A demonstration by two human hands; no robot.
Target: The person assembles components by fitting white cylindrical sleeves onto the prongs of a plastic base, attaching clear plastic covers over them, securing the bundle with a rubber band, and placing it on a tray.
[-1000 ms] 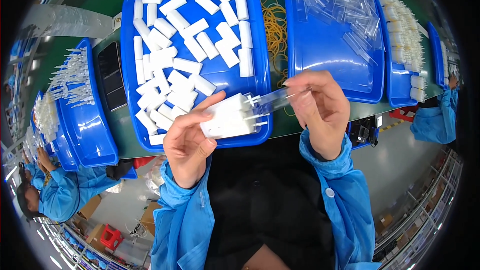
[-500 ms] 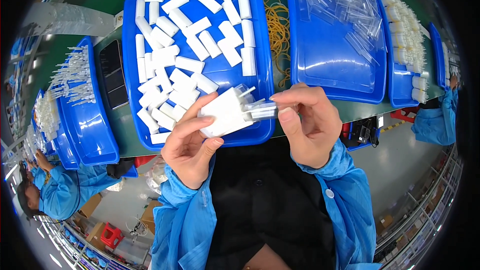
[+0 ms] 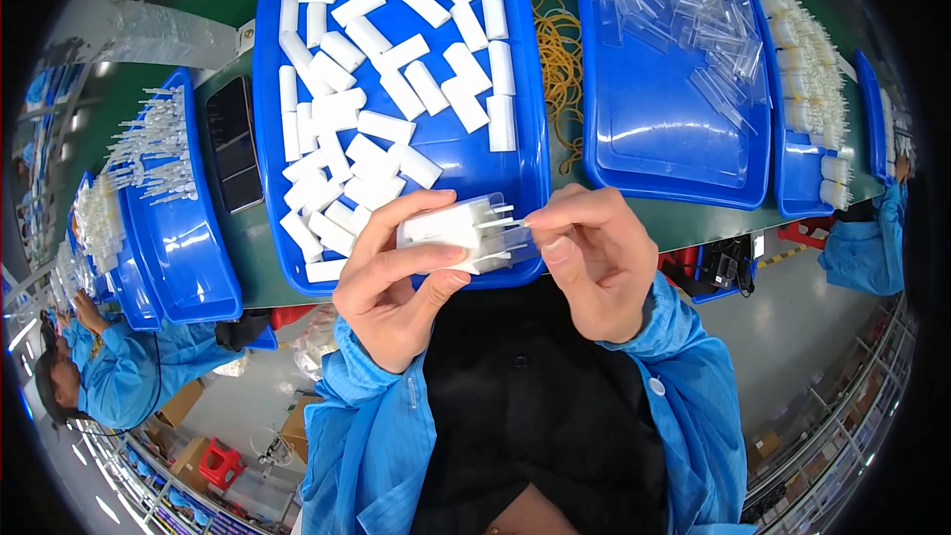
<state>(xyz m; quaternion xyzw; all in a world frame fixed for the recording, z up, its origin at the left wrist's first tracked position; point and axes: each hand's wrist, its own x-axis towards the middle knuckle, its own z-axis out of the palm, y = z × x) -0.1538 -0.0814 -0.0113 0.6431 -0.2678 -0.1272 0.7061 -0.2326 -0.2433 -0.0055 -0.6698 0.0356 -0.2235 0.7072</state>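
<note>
Over the near edge of the white-piece tray, my left hand (image 3: 391, 287) is closed around a small bundle of white blocks (image 3: 444, 230) in clear plastic. Thin white sticks (image 3: 500, 222) and a clear plastic sleeve (image 3: 513, 239) stick out of the bundle's right end. My right hand (image 3: 602, 263) is bent in a pinch at the outer end of this sleeve, index fingertip against it and thumb just below. The wide blue tray (image 3: 475, 173) behind holds many loose white blocks (image 3: 386, 126).
Yellow rubber bands (image 3: 558, 59) lie between that tray and a blue tray (image 3: 674, 154) of clear sleeves (image 3: 684, 0). Farther right, a blue tray (image 3: 798, 193) holds bundled white pieces. At left are a black phone (image 3: 233, 144) and a stick-filled tray (image 3: 183, 258). Co-workers sit at both sides.
The clear sleeve now sits further into the bundle, with less of it sticking out. Both hands have come slightly lower, and the right hand has moved left toward the bundle.
</note>
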